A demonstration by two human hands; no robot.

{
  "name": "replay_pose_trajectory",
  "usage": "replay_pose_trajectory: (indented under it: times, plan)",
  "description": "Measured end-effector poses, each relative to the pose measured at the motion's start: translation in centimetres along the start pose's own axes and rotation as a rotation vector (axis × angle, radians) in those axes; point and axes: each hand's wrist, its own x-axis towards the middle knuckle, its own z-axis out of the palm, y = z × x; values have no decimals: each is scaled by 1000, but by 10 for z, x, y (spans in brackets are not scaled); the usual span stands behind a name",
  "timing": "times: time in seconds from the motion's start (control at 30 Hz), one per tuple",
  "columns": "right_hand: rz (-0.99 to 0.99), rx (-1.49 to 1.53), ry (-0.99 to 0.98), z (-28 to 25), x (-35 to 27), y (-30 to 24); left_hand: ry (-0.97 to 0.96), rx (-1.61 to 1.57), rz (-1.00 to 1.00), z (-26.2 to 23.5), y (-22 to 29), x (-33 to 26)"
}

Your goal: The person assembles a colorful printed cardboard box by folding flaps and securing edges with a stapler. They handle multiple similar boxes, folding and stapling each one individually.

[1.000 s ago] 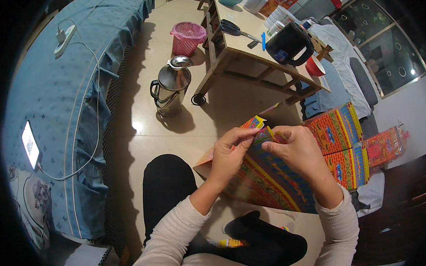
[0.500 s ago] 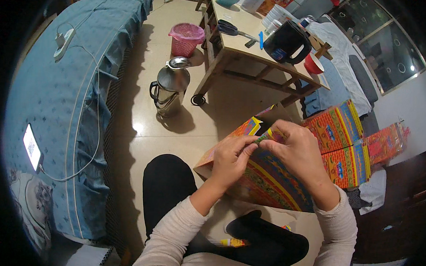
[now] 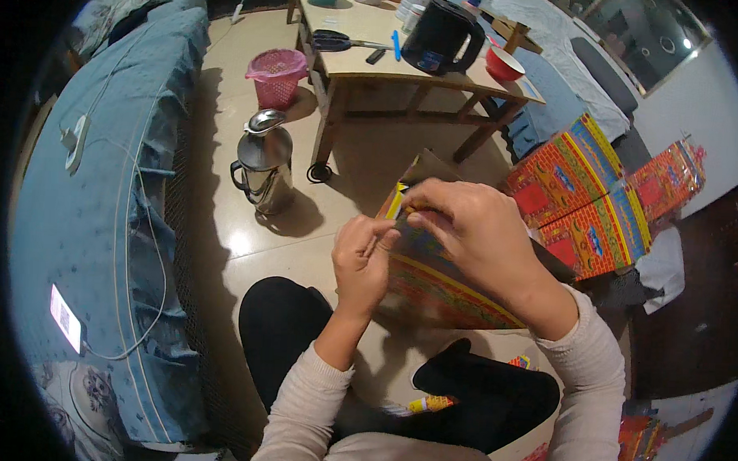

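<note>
A colourful patterned cardboard box [image 3: 456, 294] stands on the floor before my knees, its upper edge partly hidden by my hands. My left hand [image 3: 362, 261] is over its near left side, thumb and fingers pressed together; whatever is between them is too small to name. To the right, my right hand [image 3: 474, 234] is raised over the box with curled fingers, slightly blurred at the tips. Something small and brownish may be in them, but I cannot make it out. A small gap separates the fingertips of the two hands.
More patterned boxes [image 3: 562, 176] stand at the right. A steel jug [image 3: 265, 174] and a pink basket [image 3: 277, 77] are on the floor ahead. The wooden table [image 3: 350, 63] bears a black kettle [image 3: 442, 38] and a red bowl [image 3: 503, 64]. A blue-covered bed [image 3: 84, 245] runs along the left.
My hands, earlier together on a small greenish thing at the box's edge, have come slightly apart. The greenish thing no longer shows. The view has shifted, and my right hand's fingers blur.
</note>
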Motion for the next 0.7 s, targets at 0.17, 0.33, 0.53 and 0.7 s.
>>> replay_pose_trajectory:
  times: [0.17,0.33,0.53,0.7]
  plan:
    - [122,156,191,-50,-64,8,73,125,53,-11,-10,1]
    - [299,372,479,-59,-203,72,-4,179,47,-8,2,-5]
    - [480,848,458,-29,-270,79,-77,-94,-139,-11,0,-7]
    - [580,1048,92,-19,-260,73,-341,-218,-302,-29,-5,1]
